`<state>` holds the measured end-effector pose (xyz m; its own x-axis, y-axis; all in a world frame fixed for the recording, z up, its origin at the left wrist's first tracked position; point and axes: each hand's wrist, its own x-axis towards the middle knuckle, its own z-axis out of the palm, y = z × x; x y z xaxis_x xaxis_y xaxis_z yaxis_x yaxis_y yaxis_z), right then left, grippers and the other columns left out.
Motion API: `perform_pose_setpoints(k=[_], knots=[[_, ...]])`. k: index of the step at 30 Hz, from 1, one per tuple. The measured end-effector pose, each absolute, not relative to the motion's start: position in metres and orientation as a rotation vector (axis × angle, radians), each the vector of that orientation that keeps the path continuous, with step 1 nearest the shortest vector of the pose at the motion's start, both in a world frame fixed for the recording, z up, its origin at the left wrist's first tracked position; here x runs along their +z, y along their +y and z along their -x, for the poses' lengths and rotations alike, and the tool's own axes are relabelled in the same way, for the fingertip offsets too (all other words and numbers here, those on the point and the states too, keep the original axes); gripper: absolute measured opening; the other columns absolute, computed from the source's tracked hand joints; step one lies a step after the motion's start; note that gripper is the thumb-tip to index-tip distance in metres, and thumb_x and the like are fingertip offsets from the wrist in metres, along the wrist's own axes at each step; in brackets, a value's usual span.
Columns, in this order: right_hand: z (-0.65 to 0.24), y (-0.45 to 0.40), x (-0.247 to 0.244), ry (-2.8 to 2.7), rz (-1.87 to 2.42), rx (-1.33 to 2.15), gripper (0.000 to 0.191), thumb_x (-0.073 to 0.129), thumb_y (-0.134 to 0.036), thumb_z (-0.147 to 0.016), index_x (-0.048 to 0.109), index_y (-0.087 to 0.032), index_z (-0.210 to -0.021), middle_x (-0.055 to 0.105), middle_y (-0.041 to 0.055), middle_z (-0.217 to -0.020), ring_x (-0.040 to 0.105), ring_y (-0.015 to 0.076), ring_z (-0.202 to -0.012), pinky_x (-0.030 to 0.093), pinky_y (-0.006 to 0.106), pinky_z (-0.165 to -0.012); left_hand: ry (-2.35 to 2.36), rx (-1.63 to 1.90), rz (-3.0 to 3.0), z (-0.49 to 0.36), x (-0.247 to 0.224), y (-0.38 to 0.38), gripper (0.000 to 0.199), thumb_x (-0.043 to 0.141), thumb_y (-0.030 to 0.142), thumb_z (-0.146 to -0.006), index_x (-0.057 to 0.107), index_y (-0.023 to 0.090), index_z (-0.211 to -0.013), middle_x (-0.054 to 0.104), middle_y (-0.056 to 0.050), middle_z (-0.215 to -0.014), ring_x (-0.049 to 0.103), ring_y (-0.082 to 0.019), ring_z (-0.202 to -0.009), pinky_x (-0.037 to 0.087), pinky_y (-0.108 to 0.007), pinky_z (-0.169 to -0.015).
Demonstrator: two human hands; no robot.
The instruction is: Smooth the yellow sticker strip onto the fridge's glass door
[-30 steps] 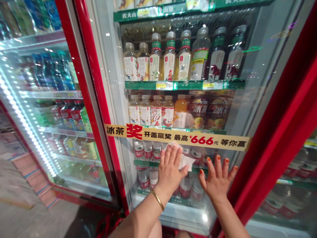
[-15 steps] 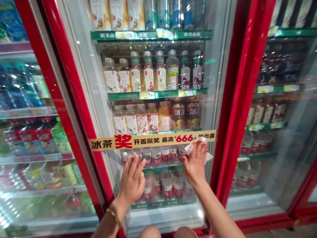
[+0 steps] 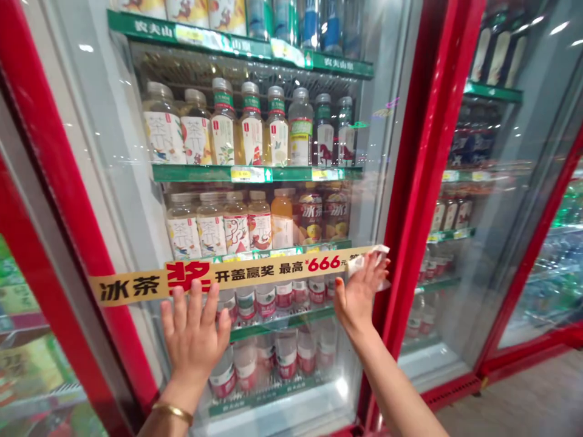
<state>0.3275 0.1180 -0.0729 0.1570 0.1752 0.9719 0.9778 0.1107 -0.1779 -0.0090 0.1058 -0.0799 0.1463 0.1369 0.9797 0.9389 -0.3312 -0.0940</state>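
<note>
My left hand (image 3: 194, 340) is spread against the glass door (image 3: 116, 237) of a drinks fridge, fingertips at the lower edge of a yellow printed strip (image 3: 246, 273). A gold bangle (image 3: 173, 413) circles that wrist. At the strip's right end, my right hand (image 3: 357, 306) holds a crumpled white tissue (image 3: 356, 264) to the glass. The tissue shows around the fingers and hides the strip's last characters. Part of it lies behind the hand.
Behind the glass, several bottles (image 3: 252, 130) stand in rows on green-edged shelves (image 3: 204, 173). A red door frame (image 3: 423, 152) runs down the right side. Further right is another fridge with bottles (image 3: 449, 215). Grey floor (image 3: 514, 400) shows at the lower right.
The view has turned to the right, so the fridge appears further left. My left hand has become more upright and its fingers have spread. My right hand and the tissue are closer to the right frame.
</note>
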Motion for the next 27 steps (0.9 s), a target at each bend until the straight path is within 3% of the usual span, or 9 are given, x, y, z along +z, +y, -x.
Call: perform_pose_setpoints(k=[3, 7, 12, 14, 16, 20, 22, 25, 27], knots=[[-0.294, 0.118, -0.066, -1.427, 1.245, -0.955, 0.1, 0.032, -0.068, -0.106, 0.0, -0.004, -0.176, 0.007, 0.0241, -0.185, -0.002, 0.0414, -0.172, 0.031, 0.073, -0.132, -1.04, -1.263, 1.62, 0.011, -0.078, 0.105, 0.088, 0.066, 0.029, -0.099, 0.022, 0.034, -0.175, 0.016, -0.003, -0.185, 0.005, -0.028, -0.174, 0.006, -0.058, -0.143], [-0.285, 0.101, -0.113, -1.804, 0.983, -1.191, 0.084, 0.036, -0.072, -0.104, 0.03, -0.028, -0.175, 0.023, -0.0028, -0.185, 0.014, 0.0239, -0.173, 0.042, 0.044, -0.133, -1.049, -1.256, 1.618, 0.011, -0.079, 0.105, 0.09, 0.068, 0.029, -0.097, 0.023, 0.034, -0.175, 0.019, -0.004, -0.184, 0.009, -0.031, -0.173, 0.008, -0.062, -0.142], [-0.351, 0.108, -0.105, -1.428, 1.269, -0.982, 0.091, 0.04, -0.046, -0.107, -0.005, -0.008, -0.176, -0.007, 0.0237, -0.184, -0.004, 0.0414, -0.172, 0.03, 0.078, -0.129, -1.078, -1.28, 1.619, 0.009, -0.083, 0.105, 0.091, 0.067, 0.03, -0.097, 0.021, 0.038, -0.175, 0.018, -0.001, -0.184, 0.01, -0.033, -0.173, 0.01, -0.066, -0.142], [-0.34, 0.115, -0.084, -1.311, 1.323, -0.882, 0.09, 0.033, -0.051, -0.109, -0.009, -0.006, -0.176, -0.008, 0.0239, -0.184, -0.008, 0.0413, -0.172, 0.026, 0.08, -0.129, -1.095, -1.276, 1.609, 0.01, -0.084, 0.105, 0.091, 0.067, 0.03, -0.097, 0.021, 0.038, -0.175, 0.016, 0.0, -0.185, 0.009, -0.033, -0.173, 0.009, -0.065, -0.142], [-0.309, 0.115, -0.077, -1.418, 1.224, -0.923, 0.095, 0.031, -0.064, -0.108, 0.0, -0.007, -0.177, 0.0, 0.0201, -0.185, -0.004, 0.0386, -0.173, 0.027, 0.073, -0.133, -1.121, -1.282, 1.608, 0.013, -0.085, 0.105, 0.09, 0.066, 0.032, -0.097, 0.021, 0.04, -0.175, 0.016, 0.003, -0.185, 0.011, -0.034, -0.173, 0.009, -0.065, -0.142], [-0.282, 0.102, -0.115, -1.782, 0.96, -1.129, 0.087, 0.036, -0.075, -0.103, 0.03, -0.026, -0.175, 0.025, -0.0045, -0.184, 0.012, 0.0206, -0.173, 0.037, 0.039, -0.135, -1.184, -1.353, 1.644, 0.016, -0.086, 0.106, 0.089, 0.066, 0.039, -0.095, 0.022, 0.054, -0.171, 0.016, 0.015, -0.183, 0.015, -0.04, -0.171, 0.012, -0.072, -0.139], [-0.304, 0.098, -0.132, -1.731, 1.014, -1.127, 0.085, 0.042, -0.066, -0.105, 0.026, -0.023, -0.176, 0.021, 0.0003, -0.185, 0.008, 0.0228, -0.174, 0.036, 0.045, -0.136, -1.217, -1.407, 1.66, 0.016, -0.086, 0.106, 0.088, 0.066, 0.044, -0.093, 0.023, 0.06, -0.168, 0.017, 0.021, -0.181, 0.018, -0.042, -0.17, 0.012, -0.076, -0.137], [-0.34, 0.103, -0.121, -1.434, 1.263, -0.954, 0.094, 0.044, -0.052, -0.107, -0.001, -0.007, -0.177, -0.003, 0.0215, -0.185, -0.006, 0.0381, -0.173, 0.027, 0.073, -0.133, -1.25, -1.481, 1.662, 0.014, -0.086, 0.104, 0.085, 0.065, 0.048, -0.092, 0.025, 0.065, -0.165, 0.018, 0.027, -0.179, 0.018, -0.044, -0.169, 0.01, -0.078, -0.136], [-0.341, 0.11, -0.1, -1.31, 1.338, -0.839, 0.1, 0.04, -0.058, -0.108, -0.01, -0.005, -0.175, -0.009, 0.0261, -0.184, -0.009, 0.0434, -0.172, 0.024, 0.08, -0.13, -1.261, -1.523, 1.73, 0.015, -0.087, 0.104, 0.087, 0.066, 0.047, -0.091, 0.023, 0.066, -0.165, 0.012, 0.028, -0.179, 0.009, -0.046, -0.17, 0.003, -0.079, -0.135]])
